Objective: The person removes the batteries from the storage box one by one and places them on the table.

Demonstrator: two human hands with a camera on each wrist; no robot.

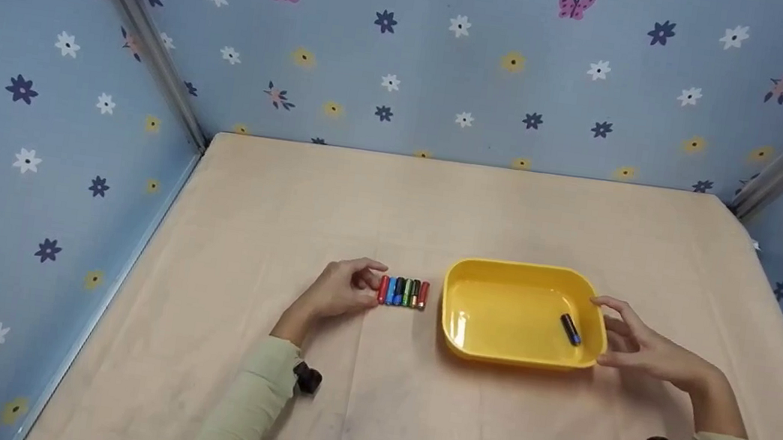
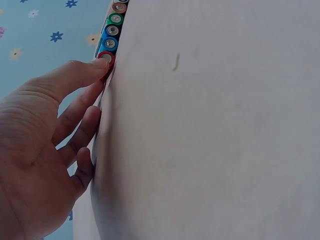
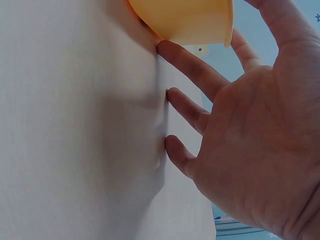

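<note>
A row of several batteries (image 1: 404, 293) lies side by side on the cloth, in red, blue, green and black. My left hand (image 1: 345, 288) is at the row's left end, its thumb and index finger pinching a red battery (image 1: 383, 289) by its two ends. In the left wrist view, the thumb covers part of that battery's end. Right of the row sits a yellow plastic tray (image 1: 506, 358) holding one dark battery (image 1: 571, 329) with a blue end. My right hand (image 1: 654, 353) touches the tray's right side, fingers spread and loosely extended, index fingertip at the rim.
A pale cloth (image 1: 289, 191) with faint creases covers the table. Blue flowered panels (image 1: 420, 57) enclose it at the back and both sides, with metal posts (image 1: 151, 37) at the corners.
</note>
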